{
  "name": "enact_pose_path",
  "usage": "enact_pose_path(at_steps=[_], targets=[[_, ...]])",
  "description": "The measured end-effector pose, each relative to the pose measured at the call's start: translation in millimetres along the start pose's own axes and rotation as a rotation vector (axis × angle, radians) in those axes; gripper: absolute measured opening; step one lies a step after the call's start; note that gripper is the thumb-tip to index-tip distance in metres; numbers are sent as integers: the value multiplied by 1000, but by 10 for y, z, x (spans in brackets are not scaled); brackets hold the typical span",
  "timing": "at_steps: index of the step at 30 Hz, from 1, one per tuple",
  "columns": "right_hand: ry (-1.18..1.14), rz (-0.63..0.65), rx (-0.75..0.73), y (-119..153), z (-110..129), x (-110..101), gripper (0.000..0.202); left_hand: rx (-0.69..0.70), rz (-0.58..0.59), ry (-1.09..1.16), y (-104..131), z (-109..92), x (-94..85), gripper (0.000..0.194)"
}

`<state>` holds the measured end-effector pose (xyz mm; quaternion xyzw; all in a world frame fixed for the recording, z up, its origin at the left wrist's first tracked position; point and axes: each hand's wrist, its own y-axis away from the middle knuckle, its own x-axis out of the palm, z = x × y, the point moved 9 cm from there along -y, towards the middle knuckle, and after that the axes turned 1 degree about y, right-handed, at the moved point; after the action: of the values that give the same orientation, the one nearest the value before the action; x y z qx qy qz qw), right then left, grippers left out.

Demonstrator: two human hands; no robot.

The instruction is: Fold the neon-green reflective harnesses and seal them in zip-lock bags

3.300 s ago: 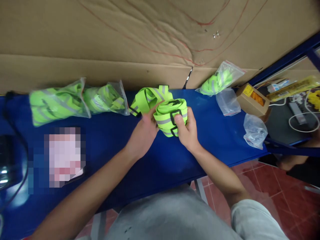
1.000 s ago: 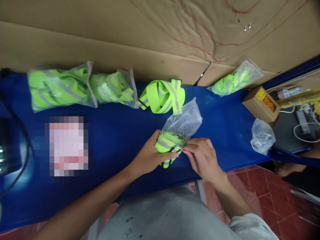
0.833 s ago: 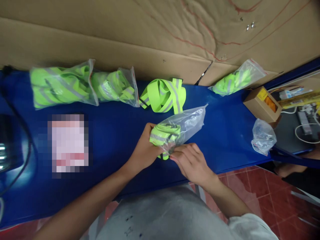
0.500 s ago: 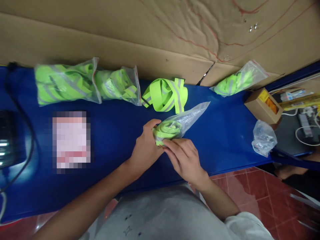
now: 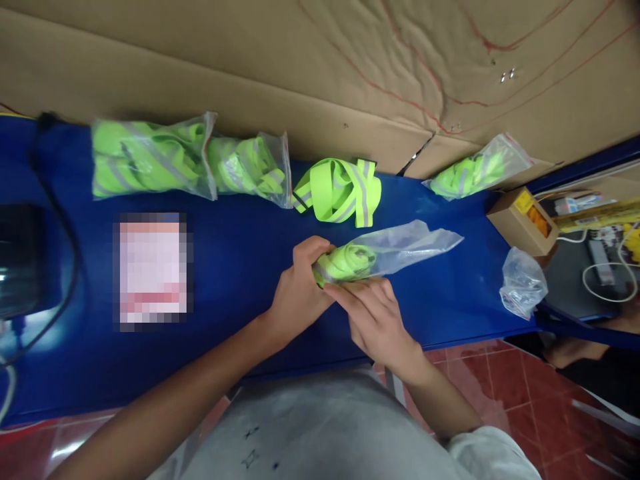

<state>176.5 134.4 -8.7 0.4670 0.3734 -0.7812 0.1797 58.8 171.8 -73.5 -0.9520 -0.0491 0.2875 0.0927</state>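
A clear plastic bag (image 5: 407,250) with a rolled yellow-green reflective strap (image 5: 350,262) inside is between my hands, its loose end pointing right. My left hand (image 5: 303,287) is closed round the bag's left end, thumb on top. My right hand (image 5: 373,317) pinches the near lower side of the bag, fingertips close to my left hand. Just behind lies a loose yellow-green strap (image 5: 345,192) with grey stripes, folded in loops. Left of it sit two filled bags (image 5: 150,160) of the same straps, end to end.
On the blue table (image 5: 240,280), another filled bag (image 5: 470,175) leans at the back right. A cardboard box (image 5: 523,220) and a crumpled clear bag (image 5: 523,283) lie right. A blurred pinkish item (image 5: 153,270), black cable and dark device are left. Part of a person shows far right.
The held bag has turned slightly, and its loose end now spreads wider and reaches farther right. Both hands keep their grip. The camera view has shifted a little.
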Motion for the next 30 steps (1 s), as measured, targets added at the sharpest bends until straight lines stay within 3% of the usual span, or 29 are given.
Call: enact_pose_path(at_steps=[5, 8, 11, 13, 15, 17, 18, 20, 23, 26, 30], targets=[[-35, -105, 117, -67, 21, -4, 45, 160, 34, 10, 30, -85, 74, 65], [-78, -2, 84, -94, 59, -5, 45, 182, 82, 8, 13, -100, 75, 53], [-213, 48, 5, -22, 60, -199, 47, 43, 187, 160, -60, -39, 103, 52], [-309, -116, 4, 80, -12, -456, 42, -134, 218, 418, -107, 45, 130, 57], [-307, -315, 116, 224, -169, -602, 40, -333, 233, 711, -110, 129, 203, 58], [-220, -371, 264, 335, -296, -501, 46, -476, 244, 931, -81, 161, 291, 58], [-176, -336, 318, 355, -329, -371, 56, -521, 255, 999, -59, 159, 333, 59], [-127, -225, 358, 336, -339, -72, 73, -577, 273, 1082, -11, 140, 401, 58], [-142, -180, 369, 254, -344, 161, 70, -612, 331, 1120, 62, 87, 494, 48], [-178, -250, 398, 175, -426, 95, 64, -517, 371, 1024, 71, 14, 506, 39], [-208, -343, 478, 165, -629, -64, 53, -399, 377, 863, 80, -22, 460, 50]])
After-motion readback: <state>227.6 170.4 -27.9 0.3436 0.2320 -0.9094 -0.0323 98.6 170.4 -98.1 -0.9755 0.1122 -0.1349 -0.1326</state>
